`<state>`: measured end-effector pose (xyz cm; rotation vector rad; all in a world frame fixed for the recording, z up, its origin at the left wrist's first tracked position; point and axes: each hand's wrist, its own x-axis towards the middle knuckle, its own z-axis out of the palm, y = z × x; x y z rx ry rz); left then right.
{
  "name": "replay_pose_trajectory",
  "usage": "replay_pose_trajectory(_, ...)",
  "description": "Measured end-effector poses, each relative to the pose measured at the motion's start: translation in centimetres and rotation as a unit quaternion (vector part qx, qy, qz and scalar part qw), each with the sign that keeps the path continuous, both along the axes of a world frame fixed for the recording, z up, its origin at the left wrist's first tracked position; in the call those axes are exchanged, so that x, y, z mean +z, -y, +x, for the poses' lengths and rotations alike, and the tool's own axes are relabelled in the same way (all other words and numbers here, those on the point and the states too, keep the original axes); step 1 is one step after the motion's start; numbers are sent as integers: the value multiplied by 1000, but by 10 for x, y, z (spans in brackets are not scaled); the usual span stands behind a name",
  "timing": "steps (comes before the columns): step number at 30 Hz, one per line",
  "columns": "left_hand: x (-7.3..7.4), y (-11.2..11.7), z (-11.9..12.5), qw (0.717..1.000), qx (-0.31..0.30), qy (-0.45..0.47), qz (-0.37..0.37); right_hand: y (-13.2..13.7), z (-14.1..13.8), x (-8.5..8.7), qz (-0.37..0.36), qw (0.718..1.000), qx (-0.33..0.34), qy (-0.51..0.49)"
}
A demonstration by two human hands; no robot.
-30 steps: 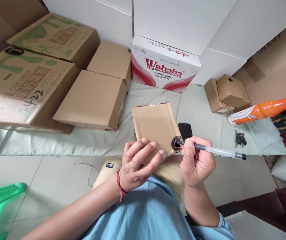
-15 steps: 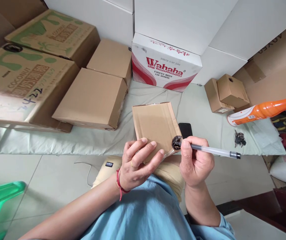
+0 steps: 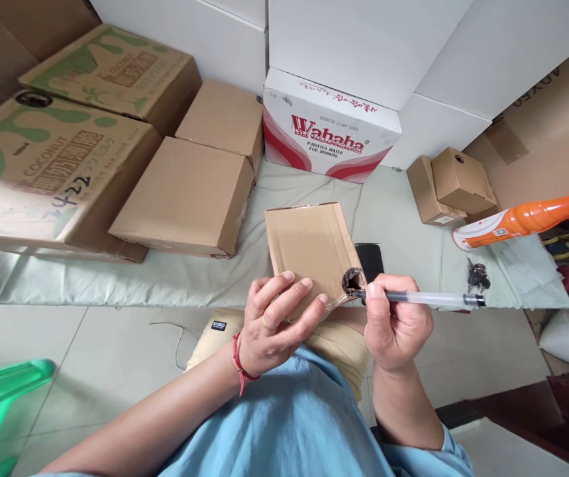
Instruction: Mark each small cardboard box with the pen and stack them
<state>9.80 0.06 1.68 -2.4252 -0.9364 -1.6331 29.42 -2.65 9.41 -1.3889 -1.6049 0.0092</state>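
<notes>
A small flat cardboard box (image 3: 309, 242) lies partly over the near edge of the bed-like surface. My left hand (image 3: 279, 318) grips its near side, fingers spread across the top and thumb hidden. At the box's near right corner is a round hole (image 3: 354, 282) with a dark, ragged rim. My right hand (image 3: 397, 321) is shut on a pen (image 3: 428, 299) with a translucent barrel and black ends. The pen lies nearly level, its left end at the hole's lower right rim. A black phone (image 3: 369, 258) lies just behind this corner.
Large coconut cartons (image 3: 60, 159) and plain boxes (image 3: 185, 195) stand left; a Wahaha carton (image 3: 331, 129) is behind. To the right are small boxes (image 3: 463, 179), an orange bottle (image 3: 537, 218) and keys (image 3: 477, 275). A green plastic stool (image 3: 10, 381) stands on the floor.
My right hand has moved slightly right, drawing the pen's end from inside the hole to its rim. The hole's opening shows more. My left hand and the box stay almost in place.
</notes>
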Motion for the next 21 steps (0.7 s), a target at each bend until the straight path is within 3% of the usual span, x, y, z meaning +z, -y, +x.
replay_pose_trajectory(6, -1, 1, 1, 1000, 5, 5, -3, 1, 6, -2, 33, 998, -58, -7)
replay_pose_trajectory(12, -1, 1, 1, 1000, -1, 10, -3, 4, 7, 1, 0, 1000, 0, -24)
replay_pose_trajectory(15, -1, 1, 0, 1000, 0, 5, -4, 4, 10, 0, 5, 1000, -20, -6)
replay_pose_trajectory(21, -2, 2, 0, 1000, 2, 8, -10, 0, 12, -8, 75, 980, -57, -177)
